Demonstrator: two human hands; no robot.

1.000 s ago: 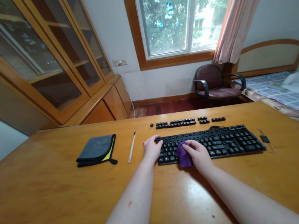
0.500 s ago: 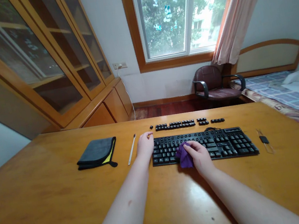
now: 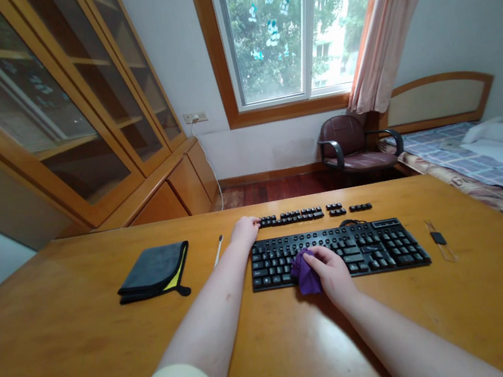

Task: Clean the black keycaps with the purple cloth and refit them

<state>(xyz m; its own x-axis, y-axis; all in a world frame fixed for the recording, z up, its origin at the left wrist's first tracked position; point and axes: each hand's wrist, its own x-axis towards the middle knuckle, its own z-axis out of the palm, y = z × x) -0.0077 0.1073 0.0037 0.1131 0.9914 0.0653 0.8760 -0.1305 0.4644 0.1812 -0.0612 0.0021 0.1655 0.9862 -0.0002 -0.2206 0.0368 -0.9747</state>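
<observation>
My right hand point(image 3: 334, 272) pinches a crumpled purple cloth point(image 3: 308, 277) over the front edge of a black keyboard point(image 3: 356, 266). The keyboard lies flat, and its upper rows are bare of caps. Beyond its far left corner, my left hand point(image 3: 246, 232) has its fingertips drawn together at the left end of the rows of loose black keycaps point(image 3: 302, 215). The single keycap at that end is hidden by the hand, so what the fingers hold cannot be made out.
Left of my forearm lie a folded grey cloth point(image 3: 154, 272) with yellow lining and a thin white brush point(image 3: 218, 250), partly covered by the arm. A wire keycap puller point(image 3: 438, 238) rests right of the keyboard. Past the wooden desk point(image 3: 66, 348) stands a chair point(image 3: 350, 143).
My left hand has moved forward from the keyboard's left end to the loose keycaps, covering the lone one. My right hand stays at the keyboard with the purple cloth. The view has shifted slightly.
</observation>
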